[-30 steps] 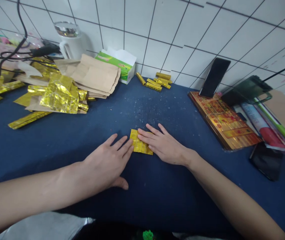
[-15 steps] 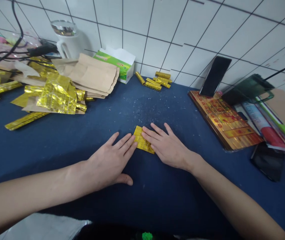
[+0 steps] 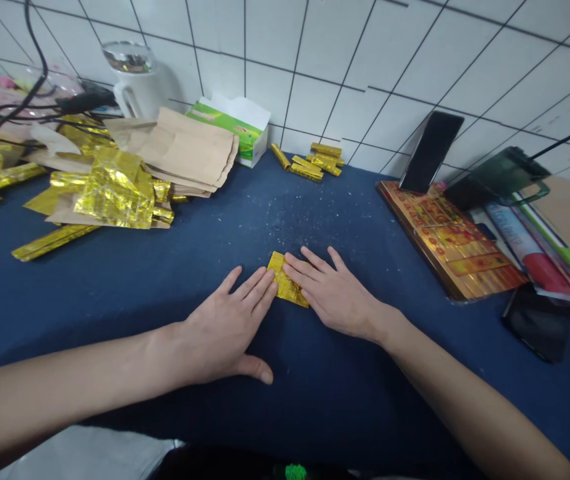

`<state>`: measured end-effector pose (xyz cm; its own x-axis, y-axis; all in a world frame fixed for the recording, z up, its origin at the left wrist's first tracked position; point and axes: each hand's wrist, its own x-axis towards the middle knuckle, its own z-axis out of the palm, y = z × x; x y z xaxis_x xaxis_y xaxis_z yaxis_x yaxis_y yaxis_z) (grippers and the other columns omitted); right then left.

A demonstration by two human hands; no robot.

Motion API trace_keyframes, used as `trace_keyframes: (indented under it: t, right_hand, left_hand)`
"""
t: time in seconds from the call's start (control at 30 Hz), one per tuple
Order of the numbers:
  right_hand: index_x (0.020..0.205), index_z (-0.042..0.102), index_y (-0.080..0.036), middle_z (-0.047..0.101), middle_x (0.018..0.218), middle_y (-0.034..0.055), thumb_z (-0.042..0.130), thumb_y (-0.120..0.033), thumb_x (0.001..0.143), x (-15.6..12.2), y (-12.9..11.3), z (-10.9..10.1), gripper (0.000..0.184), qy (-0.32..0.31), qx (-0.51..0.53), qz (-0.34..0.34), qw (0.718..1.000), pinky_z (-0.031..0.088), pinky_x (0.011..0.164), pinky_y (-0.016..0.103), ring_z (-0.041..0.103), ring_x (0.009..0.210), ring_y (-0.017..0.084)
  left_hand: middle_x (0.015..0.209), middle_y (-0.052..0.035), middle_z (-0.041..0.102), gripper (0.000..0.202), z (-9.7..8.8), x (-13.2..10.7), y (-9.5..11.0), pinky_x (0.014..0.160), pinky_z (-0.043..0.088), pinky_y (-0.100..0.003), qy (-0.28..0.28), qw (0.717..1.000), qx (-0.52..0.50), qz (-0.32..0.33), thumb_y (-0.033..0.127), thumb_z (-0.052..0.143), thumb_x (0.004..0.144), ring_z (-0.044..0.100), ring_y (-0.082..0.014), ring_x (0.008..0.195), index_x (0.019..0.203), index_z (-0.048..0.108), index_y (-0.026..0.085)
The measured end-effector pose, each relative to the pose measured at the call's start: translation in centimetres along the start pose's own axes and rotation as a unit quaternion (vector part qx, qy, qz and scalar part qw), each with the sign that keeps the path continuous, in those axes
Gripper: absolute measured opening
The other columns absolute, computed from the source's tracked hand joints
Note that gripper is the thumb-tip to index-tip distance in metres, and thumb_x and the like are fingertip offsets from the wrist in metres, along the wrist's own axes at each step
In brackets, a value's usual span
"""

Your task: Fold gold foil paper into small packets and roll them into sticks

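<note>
A small piece of gold foil paper (image 3: 287, 288) lies flat on the dark blue tabletop (image 3: 345, 400). On its left edge rest the fingertips of my left hand (image 3: 232, 327), palm down, with the thumb held out to the side. My right hand (image 3: 337, 293) lies over the paper's right part, fingers spread and pressing down on it. Both hands are open, and part of the paper is hidden under the fingers. Beyond them, near the wall, sits a small pile of gold foil rolls (image 3: 322, 160).
Gold foil sheets (image 3: 115, 190) and brown paper (image 3: 189, 143) are heaped at the left, near a white mug (image 3: 137, 87) and black cable. A green box (image 3: 239, 130) stands by the tiled wall. Rightward are a gold-red box (image 3: 455, 247), a propped phone (image 3: 429, 153) and a dark cup (image 3: 499, 177).
My left hand has slid slightly right, its fingertips a little further onto the gold foil paper. My right hand and the paper stay in place.
</note>
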<state>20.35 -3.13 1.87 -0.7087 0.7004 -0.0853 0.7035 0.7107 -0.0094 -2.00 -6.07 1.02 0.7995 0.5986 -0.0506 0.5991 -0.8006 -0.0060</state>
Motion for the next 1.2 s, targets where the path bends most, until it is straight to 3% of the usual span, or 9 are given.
trace_keyframes:
  t: [0.2, 0.4, 0.63, 0.8, 1.07, 1.2]
  right_hand:
    - [0.136, 0.03, -0.017, 0.024, 0.146, 0.0027, 0.026, -0.017, 0.088, 0.0, 0.0, 0.0, 0.048, -0.007, -0.002, -0.004, 1.0, 0.02, 0.1, 0.061, 0.019, 0.132, 0.027]
    - [0.136, 0.029, -0.018, 0.024, 0.145, 0.0034, 0.027, -0.018, 0.088, 0.1, 0.0, 0.0, 0.048, -0.009, -0.001, 0.002, 1.0, 0.021, 0.1, 0.061, 0.02, 0.132, 0.029]
    - [0.137, 0.027, -0.016, 0.024, 0.145, 0.0047, 0.027, -0.018, 0.088, 0.1, 0.0, 0.1, 0.049, -0.005, 0.007, 0.001, 1.0, 0.021, 0.1, 0.061, 0.019, 0.132, 0.028]
    - [0.137, 0.027, -0.018, 0.024, 0.145, 0.0043, 0.027, -0.018, 0.087, 0.1, 0.0, 0.1, 0.05, -0.002, 0.012, 0.005, 1.0, 0.021, 0.1, 0.06, 0.019, 0.132, 0.028]
    - [0.138, 0.026, -0.017, 0.024, 0.145, 0.0041, 0.027, -0.017, 0.086, 0.0, 0.0, 0.2, 0.051, 0.003, 0.013, 0.003, 1.0, 0.021, 0.1, 0.061, 0.019, 0.132, 0.028]
    - [0.137, 0.027, -0.018, 0.026, 0.145, 0.0043, 0.028, -0.018, 0.087, 0.0, 0.0, 0.1, 0.051, 0.005, 0.019, 0.003, 1.0, 0.021, 0.1, 0.06, 0.019, 0.132, 0.027]
  left_hand:
    - [0.141, -0.0223, 0.025, 0.103, -0.3, 0.5, -0.4, 0.105, 0.007, -0.054, 0.021, 1.0, -0.012, -0.008, 0.082, 0.031, 0.063, 0.015, -0.0337, 0.133, 0.133, 0.034, 0.006]
    - [0.144, -0.0203, 0.019, 0.1, -0.1, 1.4, -1.1, 0.104, 0.009, -0.055, 0.012, 0.999, -0.035, -0.005, 0.078, 0.028, 0.069, 0.012, -0.0325, 0.134, 0.138, 0.021, 0.005]
    - [0.144, -0.0165, 0.022, 0.093, -0.3, 2.4, -1.9, 0.104, 0.011, -0.054, 0.008, 0.998, -0.058, -0.023, 0.076, 0.031, 0.072, 0.009, -0.0312, 0.134, 0.137, 0.025, 0.009]
    - [0.144, -0.0209, 0.016, 0.099, 0.1, 2.7, -1.8, 0.104, 0.009, -0.054, 0.002, 0.998, -0.063, -0.023, 0.076, 0.027, 0.073, 0.006, -0.0322, 0.134, 0.137, 0.02, 0.002]
    - [0.144, -0.0227, 0.014, 0.103, 0.3, 2.6, -1.6, 0.105, 0.007, -0.052, -0.013, 0.999, -0.041, -0.019, 0.078, 0.025, 0.071, 0.006, -0.0322, 0.134, 0.137, 0.017, -0.001]
    - [0.144, -0.022, 0.013, 0.102, 0.6, 2.7, -1.8, 0.105, 0.008, -0.051, 0.008, 0.999, -0.039, -0.03, 0.077, 0.023, 0.073, 0.004, -0.0309, 0.134, 0.138, 0.013, -0.001]
